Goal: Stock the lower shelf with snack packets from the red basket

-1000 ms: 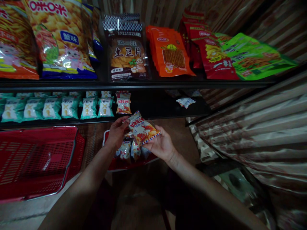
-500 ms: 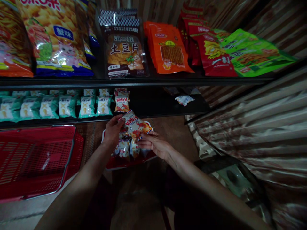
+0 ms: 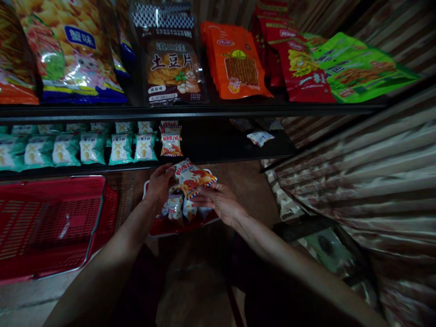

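Both hands are on one small snack packet, white with red print and a striped edge, just below the middle of the frame. The left hand pinches its left edge with fingers closed on it, and the right hand grips the lower right edge from underneath, fingers curled around it. The packet sits tilted above a red tray holding more of the same packets. One matching packet stands on the lower shelf straight above, next to a row of teal packets running off to the left. A red shopping basket is at lower left. Top shelf has big chip bags, a brown potato chip bag, and orange pouches.
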Demonstrator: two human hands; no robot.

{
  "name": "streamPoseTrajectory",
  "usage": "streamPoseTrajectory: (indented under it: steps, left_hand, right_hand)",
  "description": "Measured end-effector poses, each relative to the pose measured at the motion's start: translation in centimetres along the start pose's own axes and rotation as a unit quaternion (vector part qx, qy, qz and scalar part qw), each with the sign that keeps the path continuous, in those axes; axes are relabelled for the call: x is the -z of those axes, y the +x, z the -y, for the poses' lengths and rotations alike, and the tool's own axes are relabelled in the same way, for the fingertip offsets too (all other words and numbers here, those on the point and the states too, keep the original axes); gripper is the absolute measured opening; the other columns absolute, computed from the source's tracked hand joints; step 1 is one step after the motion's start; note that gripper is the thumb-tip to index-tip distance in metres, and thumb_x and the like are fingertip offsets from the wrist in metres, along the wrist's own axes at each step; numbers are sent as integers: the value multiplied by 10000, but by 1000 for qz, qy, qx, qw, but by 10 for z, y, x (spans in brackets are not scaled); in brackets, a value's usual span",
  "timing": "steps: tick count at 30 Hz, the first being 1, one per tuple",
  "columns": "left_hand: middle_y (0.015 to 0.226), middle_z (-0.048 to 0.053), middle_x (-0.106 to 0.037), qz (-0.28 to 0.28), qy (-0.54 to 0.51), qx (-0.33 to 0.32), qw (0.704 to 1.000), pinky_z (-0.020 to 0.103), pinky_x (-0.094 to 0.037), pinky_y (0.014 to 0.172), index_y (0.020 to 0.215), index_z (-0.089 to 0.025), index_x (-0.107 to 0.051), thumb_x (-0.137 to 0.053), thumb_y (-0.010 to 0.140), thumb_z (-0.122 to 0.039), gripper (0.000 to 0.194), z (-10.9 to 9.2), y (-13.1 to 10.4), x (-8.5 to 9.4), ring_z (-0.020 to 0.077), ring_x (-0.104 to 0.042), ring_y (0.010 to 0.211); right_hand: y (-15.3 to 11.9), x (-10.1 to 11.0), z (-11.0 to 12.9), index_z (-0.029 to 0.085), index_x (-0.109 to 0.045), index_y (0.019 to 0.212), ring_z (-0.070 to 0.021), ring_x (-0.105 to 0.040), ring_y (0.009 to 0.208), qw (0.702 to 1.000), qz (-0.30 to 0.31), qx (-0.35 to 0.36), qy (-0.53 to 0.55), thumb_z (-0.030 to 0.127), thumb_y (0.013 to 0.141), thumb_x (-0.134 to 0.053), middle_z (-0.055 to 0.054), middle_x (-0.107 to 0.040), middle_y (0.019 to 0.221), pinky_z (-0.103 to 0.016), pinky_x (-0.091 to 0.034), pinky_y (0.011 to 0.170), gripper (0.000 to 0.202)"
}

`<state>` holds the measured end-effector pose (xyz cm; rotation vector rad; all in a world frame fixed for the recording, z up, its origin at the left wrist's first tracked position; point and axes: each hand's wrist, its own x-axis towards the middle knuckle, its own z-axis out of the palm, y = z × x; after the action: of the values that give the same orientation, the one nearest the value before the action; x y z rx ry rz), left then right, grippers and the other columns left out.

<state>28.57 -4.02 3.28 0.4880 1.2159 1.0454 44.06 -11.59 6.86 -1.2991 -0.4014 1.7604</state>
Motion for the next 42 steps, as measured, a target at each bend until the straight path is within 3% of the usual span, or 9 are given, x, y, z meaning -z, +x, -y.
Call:
streamPoseTrajectory:
  steps: [3, 8, 11, 14, 19, 25, 31, 37, 42]
  left_hand:
    - [787, 16, -653, 22, -42, 11, 999, 266, -469, 646, 944, -172, -591, -731, 669, -228, 313, 0, -2, 0, 121, -605, 675]
    - [853, 65, -677, 103, -52, 50, 992, 308, -494, 728, 861, -175, -620, -692, 745, -358, 229, 2, -9, 2, 165, -637, 771]
    - [912, 86, -691, 151, -38, 84, 984, 333, -497, 767, 901, -166, -637, -725, 719, -348, 272, 3, -19, -2, 191, -648, 826]
    - [997, 89, -693, 200, -45, 61, 977, 333, -494, 809, 1000, -173, -626, -761, 684, -289, 362, 6, -29, -9, 201, -649, 900]
    - [955, 63, -707, 177, -51, 28, 982, 333, -489, 827, 1149, -192, -567, -778, 637, -217, 554, 10, -37, -17, 199, -659, 888]
    - [943, 66, -710, 161, -25, 34, 986, 317, -500, 755, 1187, -192, -546, -765, 626, -210, 602, 13, -39, -16, 199, -665, 826]
    - [953, 67, -706, 149, 1, -4, 989, 310, -502, 727, 1273, -204, -488, -730, 648, -199, 671, 15, -37, -17, 191, -659, 795]
    - [1054, 83, -686, 193, 42, -43, 979, 352, -502, 792, 1347, -218, -438, -716, 658, -210, 743, 18, -33, -21, 212, -648, 863]
    - [1064, 85, -672, 216, 82, -53, 971, 367, -503, 801, 1348, -214, -437, -695, 686, -250, 712, 28, -33, -25, 214, -634, 870]
  right_hand:
    - [0, -2, 0, 120, -634, 734, -171, -699, 600, 1000, -9, 17, 7, 247, 610, -832, -52, -710, 691, -257, -590, 572, 266]
    - [5, -2, -3, 136, -607, 702, -183, -703, 624, 998, -43, 47, 22, 228, 605, -832, -45, -701, 674, -279, -595, 593, 262]
    - [8, -3, -6, 139, -604, 695, -179, -698, 624, 996, -69, 53, 20, 223, 602, -833, -42, -695, 660, -280, -590, 597, 261]
    - [9, -6, -9, 136, -622, 746, -173, -693, 619, 996, -78, 52, 14, 232, 607, -829, -40, -695, 662, -287, -589, 612, 268]
    - [8, -9, -16, 136, -619, 786, -166, -688, 612, 994, -91, 55, 10, 267, 568, -847, -32, -693, 668, -263, -567, 585, 342]
    - [10, -4, -23, 148, -589, 832, -177, -692, 607, 994, -96, 44, -9, 339, 550, -851, -34, -700, 672, -255, -544, 563, 430]
    - [11, 7, -21, 161, -580, 868, -188, -704, 673, 994, -99, 30, -44, 451, 640, -782, -71, -723, 741, -272, -549, 631, 421]
    - [13, 20, -4, 201, -608, 990, -148, -684, 723, 978, -187, 79, -43, 362, 651, -775, -20, -724, 835, -235, -525, 643, 411]
    - [18, 26, 1, 222, -563, 1116, -210, -693, 815, 980, -162, 115, 3, 343, 600, -778, -32, -728, 901, -307, -537, 696, 572]
